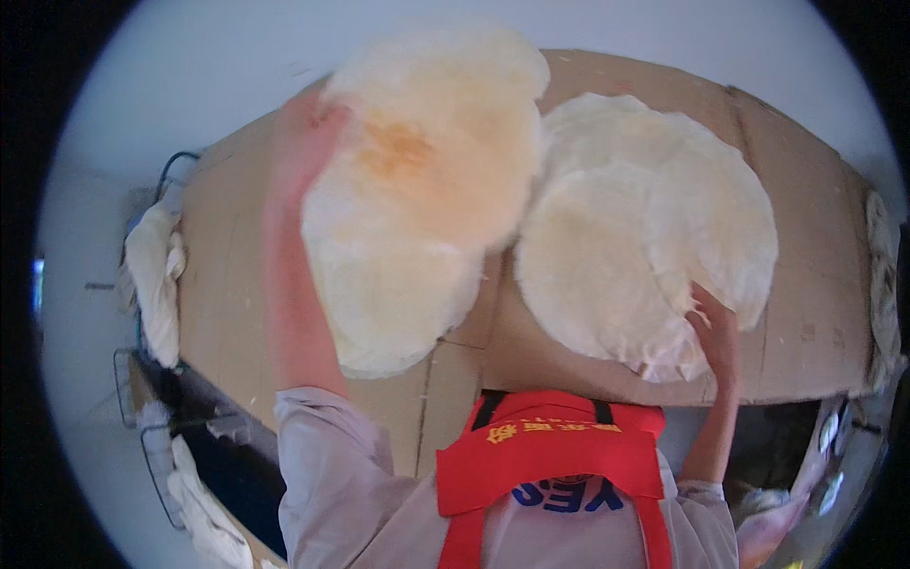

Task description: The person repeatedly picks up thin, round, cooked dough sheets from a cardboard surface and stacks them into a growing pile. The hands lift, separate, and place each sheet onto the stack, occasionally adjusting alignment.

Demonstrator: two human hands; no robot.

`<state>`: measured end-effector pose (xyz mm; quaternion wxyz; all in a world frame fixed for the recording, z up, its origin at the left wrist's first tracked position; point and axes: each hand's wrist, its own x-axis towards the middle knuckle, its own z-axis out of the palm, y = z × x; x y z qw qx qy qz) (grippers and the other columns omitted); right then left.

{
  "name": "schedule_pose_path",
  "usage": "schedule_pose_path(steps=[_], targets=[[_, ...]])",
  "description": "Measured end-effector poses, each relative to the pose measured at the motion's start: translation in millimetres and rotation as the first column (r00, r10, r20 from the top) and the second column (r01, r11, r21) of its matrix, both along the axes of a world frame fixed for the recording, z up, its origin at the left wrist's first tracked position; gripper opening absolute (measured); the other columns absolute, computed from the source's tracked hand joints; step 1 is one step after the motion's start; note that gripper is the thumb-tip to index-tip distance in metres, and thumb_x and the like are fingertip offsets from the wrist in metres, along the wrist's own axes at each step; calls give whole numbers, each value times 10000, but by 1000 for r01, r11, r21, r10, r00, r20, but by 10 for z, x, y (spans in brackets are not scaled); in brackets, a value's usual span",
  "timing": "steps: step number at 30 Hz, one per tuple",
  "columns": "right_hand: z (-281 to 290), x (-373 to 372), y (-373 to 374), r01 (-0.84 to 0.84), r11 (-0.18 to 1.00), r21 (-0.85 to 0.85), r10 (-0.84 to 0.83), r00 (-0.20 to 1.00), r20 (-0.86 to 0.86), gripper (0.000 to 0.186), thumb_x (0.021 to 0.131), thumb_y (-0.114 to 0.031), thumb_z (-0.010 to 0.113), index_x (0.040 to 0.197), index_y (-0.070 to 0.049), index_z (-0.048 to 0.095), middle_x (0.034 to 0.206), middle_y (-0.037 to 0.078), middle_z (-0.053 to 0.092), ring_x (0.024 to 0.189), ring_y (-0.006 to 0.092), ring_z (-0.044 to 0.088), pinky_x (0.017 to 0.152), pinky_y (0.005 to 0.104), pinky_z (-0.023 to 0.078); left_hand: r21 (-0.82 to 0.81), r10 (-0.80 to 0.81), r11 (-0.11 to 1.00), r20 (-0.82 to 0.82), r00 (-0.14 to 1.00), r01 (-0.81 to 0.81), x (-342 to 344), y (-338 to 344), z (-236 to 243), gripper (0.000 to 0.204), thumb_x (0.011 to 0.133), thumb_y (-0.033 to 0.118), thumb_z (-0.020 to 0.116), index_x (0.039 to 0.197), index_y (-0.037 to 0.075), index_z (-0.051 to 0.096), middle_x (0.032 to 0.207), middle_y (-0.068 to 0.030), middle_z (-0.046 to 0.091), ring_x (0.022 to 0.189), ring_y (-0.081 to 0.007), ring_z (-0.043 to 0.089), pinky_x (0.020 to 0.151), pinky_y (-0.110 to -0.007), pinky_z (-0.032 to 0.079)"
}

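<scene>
My left hand, smeared by motion, grips the left edge of a large thin flatbread with a browned orange patch. That sheet is blurred too and hangs over another pale flatbread lying at the left. On the right lies a pale, round pile of thin flatbreads, with creases and overlapping edges. My right hand is at the pile's near right side, its bent fingers closed on a flatbread's creased edge. The fingertips are partly hidden there.
Brown cardboard covers the work surface, its far edge curving along a pale wall. White cloth hangs at the left beside a wire frame. My red apron is close to the near edge.
</scene>
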<state>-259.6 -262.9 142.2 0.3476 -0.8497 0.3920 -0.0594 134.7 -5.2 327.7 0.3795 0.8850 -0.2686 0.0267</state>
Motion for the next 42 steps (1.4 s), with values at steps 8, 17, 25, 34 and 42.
schedule_pose_path(steps=[8, 17, 25, 34, 42], targets=[[-243, 180, -51, -143, 982, 124, 131, 987, 97, 332, 763, -49, 566, 1095, -35, 556, 913, 171, 623, 807, 217, 614, 713, 308, 478, 391, -104, 894, 655, 748, -219, 105, 1252, -409, 269, 766, 98, 467, 992, 119, 612, 768, -130, 611, 701, -307, 593, 603, -382, 464], [-191, 47, -71, -96, 990, 108, 96, 995, -1, 325, 748, -55, 582, 1072, -30, 567, 912, 163, 625, 807, 216, 614, 725, 299, 477, 685, -70, 722, -74, 995, 102, -352, 1029, -1839, 700, 759, 318, 584, 1345, 173, 230, 1383, -152, 218, 1264, -350, 211, 1005, -465, 226], [-637, -304, -277, 40, 997, -68, -30, 990, 136, 394, 702, -146, 653, 1070, -43, 558, 1068, 142, 556, 986, 268, 530, 843, 337, 417, 655, -333, 708, -19, 943, 263, 442, 1779, -3157, 545, 775, 266, 564, 1230, 16, 397, 1262, -213, 390, 1189, -333, 356, 986, -406, 282], [-837, 408, -393, 68, 889, -454, -37, 996, 79, 650, 629, -264, 704, 1200, -85, 450, 1265, 95, 416, 1198, 271, 339, 964, 402, 278, 225, -488, 815, -233, 841, 535, -617, -257, -1999, 341, 748, 98, 586, 1070, -3, 543, 1066, -164, 561, 989, -280, 537, 859, -334, 412], [-972, 265, -811, 209, 799, -563, -119, 974, 193, 387, 662, -211, 645, 1014, -76, 553, 1072, 34, 540, 995, 241, 472, 847, 370, 348, -140, -496, 837, -602, 626, 529, -1305, -1089, -2296, 233, 805, 58, 536, 1028, 2, 571, 950, -63, 618, 856, -105, 569, 754, -229, 441]])
